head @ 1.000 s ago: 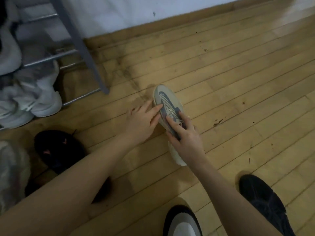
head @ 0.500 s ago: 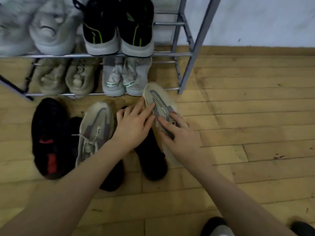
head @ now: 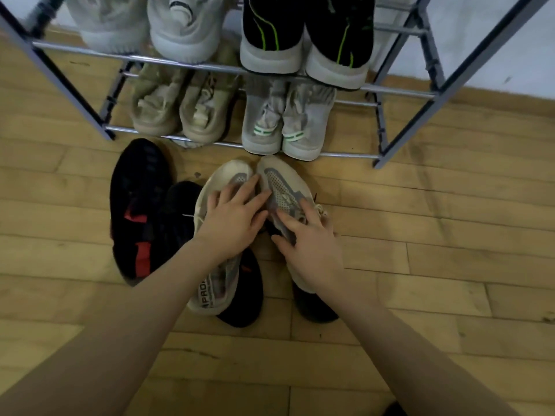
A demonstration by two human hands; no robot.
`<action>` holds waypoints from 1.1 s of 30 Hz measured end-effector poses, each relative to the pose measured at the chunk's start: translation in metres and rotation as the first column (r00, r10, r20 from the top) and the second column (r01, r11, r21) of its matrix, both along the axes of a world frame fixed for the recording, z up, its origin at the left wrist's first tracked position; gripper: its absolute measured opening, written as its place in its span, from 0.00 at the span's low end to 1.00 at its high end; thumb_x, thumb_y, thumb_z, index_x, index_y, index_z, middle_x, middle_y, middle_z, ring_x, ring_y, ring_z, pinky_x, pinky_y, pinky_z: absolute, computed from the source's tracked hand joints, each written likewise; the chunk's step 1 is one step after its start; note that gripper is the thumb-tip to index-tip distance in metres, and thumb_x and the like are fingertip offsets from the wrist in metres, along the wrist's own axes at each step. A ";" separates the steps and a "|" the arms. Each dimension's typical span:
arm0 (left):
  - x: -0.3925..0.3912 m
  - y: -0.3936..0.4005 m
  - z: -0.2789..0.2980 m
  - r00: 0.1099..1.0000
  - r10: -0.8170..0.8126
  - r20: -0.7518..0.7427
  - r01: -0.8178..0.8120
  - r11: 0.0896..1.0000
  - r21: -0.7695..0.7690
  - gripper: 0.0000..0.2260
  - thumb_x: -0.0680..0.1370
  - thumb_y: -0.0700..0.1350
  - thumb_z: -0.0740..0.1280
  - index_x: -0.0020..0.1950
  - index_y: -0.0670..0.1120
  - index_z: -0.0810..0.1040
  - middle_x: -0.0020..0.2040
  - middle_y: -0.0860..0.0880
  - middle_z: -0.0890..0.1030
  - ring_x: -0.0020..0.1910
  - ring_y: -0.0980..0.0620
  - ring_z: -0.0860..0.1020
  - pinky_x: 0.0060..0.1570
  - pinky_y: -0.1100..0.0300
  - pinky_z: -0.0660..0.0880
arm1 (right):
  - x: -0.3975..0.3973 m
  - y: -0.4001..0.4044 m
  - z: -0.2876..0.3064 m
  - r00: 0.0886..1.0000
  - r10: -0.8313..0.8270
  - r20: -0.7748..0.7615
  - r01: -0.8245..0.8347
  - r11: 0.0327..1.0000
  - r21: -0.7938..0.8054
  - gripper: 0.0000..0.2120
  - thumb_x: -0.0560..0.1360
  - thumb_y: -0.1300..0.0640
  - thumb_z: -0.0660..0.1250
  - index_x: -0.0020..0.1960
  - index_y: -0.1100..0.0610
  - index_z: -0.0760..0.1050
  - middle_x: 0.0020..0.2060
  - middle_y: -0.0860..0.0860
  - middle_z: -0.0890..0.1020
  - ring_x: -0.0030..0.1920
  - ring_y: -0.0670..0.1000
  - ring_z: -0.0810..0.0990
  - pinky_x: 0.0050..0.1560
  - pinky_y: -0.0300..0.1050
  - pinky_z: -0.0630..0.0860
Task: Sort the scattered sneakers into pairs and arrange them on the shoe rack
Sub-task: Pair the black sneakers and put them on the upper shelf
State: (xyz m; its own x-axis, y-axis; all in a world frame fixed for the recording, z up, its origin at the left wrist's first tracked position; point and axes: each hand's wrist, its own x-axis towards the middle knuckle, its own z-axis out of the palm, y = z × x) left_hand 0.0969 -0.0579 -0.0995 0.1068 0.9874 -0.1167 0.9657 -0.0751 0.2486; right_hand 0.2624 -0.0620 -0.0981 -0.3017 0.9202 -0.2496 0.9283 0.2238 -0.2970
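While two cream-and-grey sneakers lie toe to toe on the wooden floor (head: 450,205) in front of a metal shoe rack (head: 399,91), a person's bare hands rest on them, seen from the head camera. The left hand (head: 231,220) lies flat on the left sneaker (head: 216,283), fingers straight and slightly spread over its laces and toe. The right hand (head: 312,244) holds the right sneaker (head: 282,187) at its laced middle, fingers curved over the top and thumb along the inner side. Both sneakers lie on top of black shoes (head: 246,298), and a black sneaker with red marks (head: 138,205) lies just beside them to the left. On the rack's lower shelf stand a beige pair (head: 180,112) and a grey pair with green stripes (head: 285,124); on the shelf above stand a pale grey pair (head: 156,25) and a black pair with green lines (head: 303,34). The sneakers' toes nearly touch the rack's bottom rail.
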 end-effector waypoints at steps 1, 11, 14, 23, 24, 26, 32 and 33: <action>-0.001 -0.003 0.001 1.000 0.008 0.017 -0.009 1.000 0.022 0.22 0.80 0.54 0.57 0.74 0.55 0.61 0.76 0.49 0.56 0.72 0.40 0.57 0.66 0.44 0.55 | 0.001 -0.001 0.001 1.000 0.014 0.002 -0.014 1.000 0.000 0.26 0.76 0.39 0.59 0.72 0.36 0.57 0.75 0.49 0.51 0.70 0.64 0.57 0.64 0.62 0.66; 0.004 -0.069 0.010 0.967 0.254 -0.028 -0.250 0.962 0.110 0.26 0.73 0.56 0.66 0.70 0.52 0.67 0.72 0.39 0.65 0.66 0.31 0.64 0.59 0.36 0.63 | 0.038 -0.034 0.007 0.984 0.171 0.045 -0.173 0.984 0.037 0.33 0.74 0.36 0.59 0.73 0.33 0.44 0.76 0.51 0.43 0.72 0.65 0.52 0.65 0.63 0.63; 0.003 -0.096 0.006 0.942 0.327 -0.082 -0.322 0.945 0.061 0.32 0.70 0.60 0.69 0.72 0.55 0.64 0.71 0.37 0.64 0.63 0.28 0.66 0.55 0.36 0.66 | 0.043 -0.039 0.006 0.969 0.245 0.010 -0.246 0.968 0.055 0.31 0.75 0.36 0.55 0.72 0.31 0.41 0.76 0.51 0.43 0.69 0.67 0.57 0.60 0.64 0.70; -0.001 -0.116 -0.002 0.977 0.214 -0.012 -0.213 0.975 0.067 0.29 0.71 0.53 0.70 0.71 0.57 0.65 0.71 0.37 0.63 0.53 0.30 0.72 0.44 0.39 0.75 | 0.039 -0.039 -0.004 0.965 0.257 0.051 -0.261 0.961 0.087 0.24 0.77 0.43 0.59 0.71 0.36 0.58 0.74 0.53 0.55 0.64 0.68 0.62 0.58 0.63 0.72; -0.002 -0.115 -0.001 0.976 0.217 0.019 -0.218 0.973 0.080 0.27 0.71 0.52 0.70 0.69 0.56 0.68 0.70 0.38 0.64 0.54 0.31 0.72 0.44 0.38 0.75 | 0.038 -0.041 -0.004 0.973 0.232 0.014 -0.232 0.966 0.110 0.23 0.76 0.44 0.60 0.70 0.39 0.62 0.72 0.55 0.60 0.63 0.69 0.64 0.56 0.64 0.73; -0.001 -0.113 0.004 0.971 0.222 0.088 -0.232 0.964 0.132 0.22 0.72 0.51 0.68 0.66 0.54 0.72 0.68 0.39 0.67 0.54 0.32 0.72 0.44 0.39 0.75 | 0.037 -0.046 -0.005 0.978 0.198 -0.062 -0.186 0.970 0.158 0.21 0.76 0.45 0.58 0.69 0.43 0.66 0.69 0.57 0.66 0.60 0.69 0.67 0.55 0.63 0.73; 0.022 -0.097 0.022 0.967 0.155 0.204 -0.209 0.937 0.278 0.18 0.74 0.53 0.63 0.64 0.53 0.75 0.66 0.41 0.70 0.57 0.35 0.73 0.45 0.42 0.74 | 0.041 -0.055 0.006 0.978 0.046 -0.205 0.019 0.952 0.305 0.21 0.77 0.46 0.58 0.69 0.44 0.66 0.68 0.57 0.68 0.59 0.67 0.70 0.52 0.59 0.75; 0.027 -0.095 0.025 0.964 0.137 0.228 -0.202 0.935 0.292 0.18 0.74 0.53 0.63 0.64 0.53 0.75 0.67 0.42 0.70 0.58 0.35 0.73 0.46 0.41 0.75 | 0.045 -0.055 0.012 0.974 0.016 -0.226 0.060 0.943 0.328 0.21 0.76 0.46 0.59 0.68 0.44 0.67 0.67 0.57 0.68 0.58 0.67 0.71 0.50 0.58 0.76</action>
